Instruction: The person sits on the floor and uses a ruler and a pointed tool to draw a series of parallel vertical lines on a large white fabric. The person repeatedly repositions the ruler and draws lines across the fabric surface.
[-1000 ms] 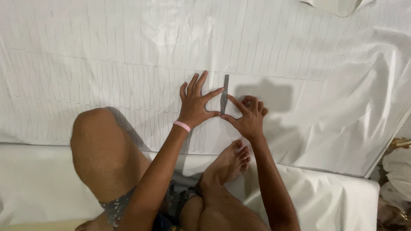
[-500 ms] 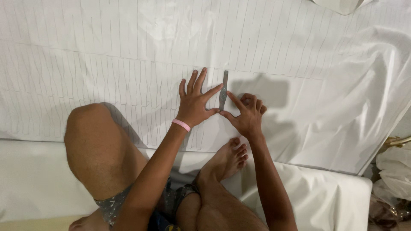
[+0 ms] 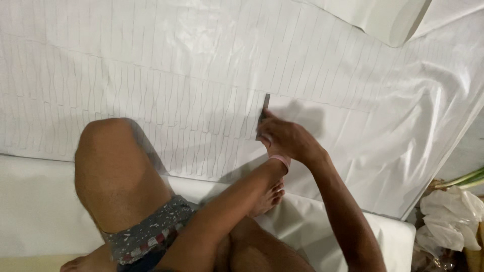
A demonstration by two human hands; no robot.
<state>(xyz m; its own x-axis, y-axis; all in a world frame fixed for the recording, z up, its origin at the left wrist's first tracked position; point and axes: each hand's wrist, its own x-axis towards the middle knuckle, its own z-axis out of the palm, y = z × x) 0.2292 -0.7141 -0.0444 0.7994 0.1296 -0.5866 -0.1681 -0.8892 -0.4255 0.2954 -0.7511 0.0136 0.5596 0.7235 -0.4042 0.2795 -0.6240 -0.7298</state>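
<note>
A narrow grey strip (image 3: pixel 265 105) lies upright on a large white sheet (image 3: pixel 151 75) that is covered with rows of thin pencilled outlines. My right hand (image 3: pixel 295 142) reaches in from the lower right, its fingers closed around the strip's lower end. My left hand (image 3: pixel 265 141), with a pink wristband (image 3: pixel 280 161) at the wrist, lies under and just left of the right hand. Most of it is hidden, so its grip is unclear. The unmarked part of the sheet begins right of the strip.
My bent knee (image 3: pixel 116 166) and a foot (image 3: pixel 268 197) rest on a white padded edge (image 3: pixel 40 211) in front of the sheet. A white roll (image 3: pixel 393 20) lies at the top right. Crumpled plastic bags (image 3: pixel 448 221) and green stalks (image 3: pixel 466 179) sit at the lower right.
My left hand, spread flat left of the strip before, has tucked under my right hand. The right hand has closed over the strip's lower end. The view has shifted.
</note>
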